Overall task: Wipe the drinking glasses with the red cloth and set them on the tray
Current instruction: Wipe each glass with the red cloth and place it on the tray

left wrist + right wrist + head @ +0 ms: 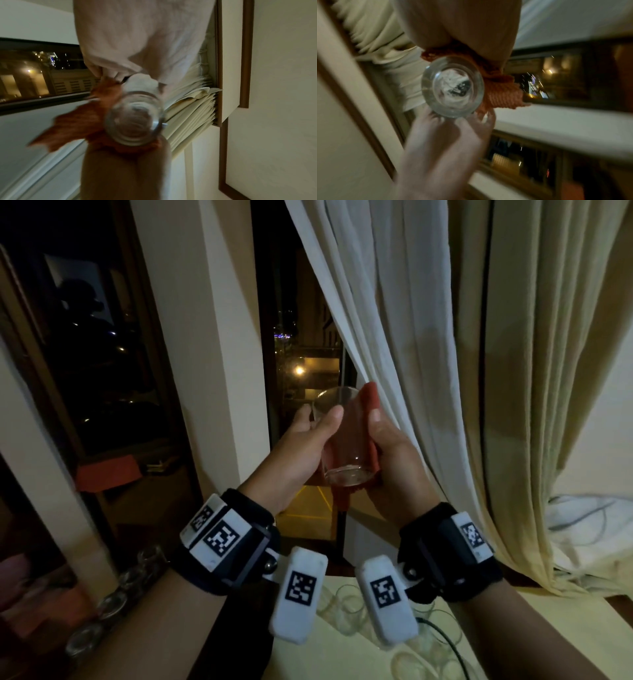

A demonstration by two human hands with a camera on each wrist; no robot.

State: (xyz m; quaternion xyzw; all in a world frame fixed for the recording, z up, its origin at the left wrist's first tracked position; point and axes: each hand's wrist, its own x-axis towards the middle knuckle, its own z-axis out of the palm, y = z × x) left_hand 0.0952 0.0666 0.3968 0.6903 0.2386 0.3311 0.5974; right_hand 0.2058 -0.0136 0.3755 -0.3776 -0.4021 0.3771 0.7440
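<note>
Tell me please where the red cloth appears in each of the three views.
Head: red cloth right of centre, between glass and right hand.
Left wrist: centre-left, spreading left from the glass base.
Right wrist: above centre, just right of the glass base.
Shared landmark: the cream curtain.

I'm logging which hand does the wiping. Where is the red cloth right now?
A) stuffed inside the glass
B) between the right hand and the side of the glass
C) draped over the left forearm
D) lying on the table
B: the red cloth sits under the right hand, pressed against the glass, which the left hand grips from the other side.
</note>
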